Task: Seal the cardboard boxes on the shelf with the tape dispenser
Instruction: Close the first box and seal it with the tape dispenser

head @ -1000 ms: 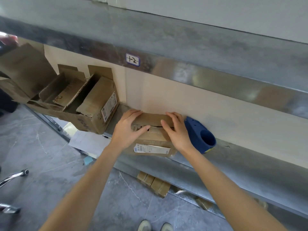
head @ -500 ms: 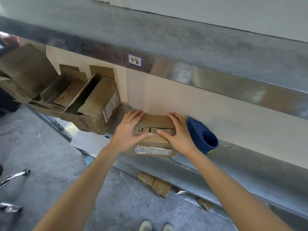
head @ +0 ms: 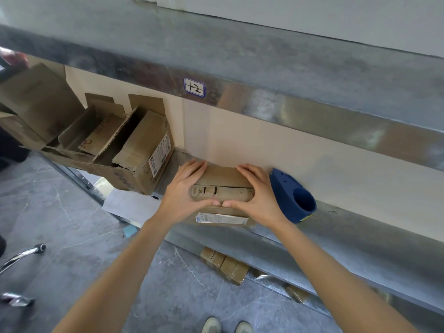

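1. My left hand (head: pixel 185 195) and right hand (head: pixel 258 195) press flat on the small cardboard box (head: pixel 225 192), centre frame.
2. I want the flaps (head: pixel 222 174) flush before taping.
3. The blue tape dispenser (head: pixel 292 195) waits just right, on the shelf (head: pixel 360 231).

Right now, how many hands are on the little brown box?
2. The left hand presses the small brown cardboard box at its left end, the right hand at its right end.

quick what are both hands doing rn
Left hand: open, fingers spread, pressing down on the small cardboard box.
Right hand: open, pressing the same box; it is not holding the tape dispenser beside it.
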Motion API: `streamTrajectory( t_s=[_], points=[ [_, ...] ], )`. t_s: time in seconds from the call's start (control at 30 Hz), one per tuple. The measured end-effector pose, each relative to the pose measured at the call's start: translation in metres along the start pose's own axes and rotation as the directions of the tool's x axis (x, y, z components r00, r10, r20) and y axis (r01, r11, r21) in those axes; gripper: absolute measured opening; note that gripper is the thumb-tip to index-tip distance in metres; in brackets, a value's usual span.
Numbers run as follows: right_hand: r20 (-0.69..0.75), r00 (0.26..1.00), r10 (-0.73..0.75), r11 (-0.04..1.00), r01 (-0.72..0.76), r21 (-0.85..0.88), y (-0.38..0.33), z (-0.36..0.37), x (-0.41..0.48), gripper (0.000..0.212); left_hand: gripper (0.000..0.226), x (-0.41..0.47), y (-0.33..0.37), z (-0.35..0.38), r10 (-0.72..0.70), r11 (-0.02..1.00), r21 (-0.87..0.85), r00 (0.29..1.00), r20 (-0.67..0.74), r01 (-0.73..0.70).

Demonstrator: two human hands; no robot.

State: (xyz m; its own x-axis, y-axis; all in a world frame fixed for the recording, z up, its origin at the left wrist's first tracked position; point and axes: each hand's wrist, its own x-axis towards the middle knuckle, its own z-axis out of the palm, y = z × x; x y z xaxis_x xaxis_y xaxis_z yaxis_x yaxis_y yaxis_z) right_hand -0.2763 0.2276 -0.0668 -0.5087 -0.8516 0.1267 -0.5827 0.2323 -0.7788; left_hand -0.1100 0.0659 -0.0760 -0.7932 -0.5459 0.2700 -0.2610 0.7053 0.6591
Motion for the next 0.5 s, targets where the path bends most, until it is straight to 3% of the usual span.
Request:
streamTrajectory(
  t_s=[0.1,0.23,0.5],
  points=[
    [0.075,0.994,-0.084,0.996,0.086,-0.033,0.004,-0.003,-0.002,0.106,0.115,-0.003,-0.007,-0.001,0.067,0.997,0.033,0.997,0.048,-0.068],
    [0.201,0.978,-0.059,0.991,0.082,-0.11,0.008,-0.013,0.005,0.112,0.123,0.004,-0.012,-0.002,0.115,0.987,0.099,0.988,0.105,-0.126],
    [0.128,0.99,-0.052,0.989,0.069,-0.134,0.013,-0.008,0.007,0.102,0.106,0.009,-0.005,-0.002,0.12,0.986,0.106,0.99,0.068,-0.127]
  ],
)
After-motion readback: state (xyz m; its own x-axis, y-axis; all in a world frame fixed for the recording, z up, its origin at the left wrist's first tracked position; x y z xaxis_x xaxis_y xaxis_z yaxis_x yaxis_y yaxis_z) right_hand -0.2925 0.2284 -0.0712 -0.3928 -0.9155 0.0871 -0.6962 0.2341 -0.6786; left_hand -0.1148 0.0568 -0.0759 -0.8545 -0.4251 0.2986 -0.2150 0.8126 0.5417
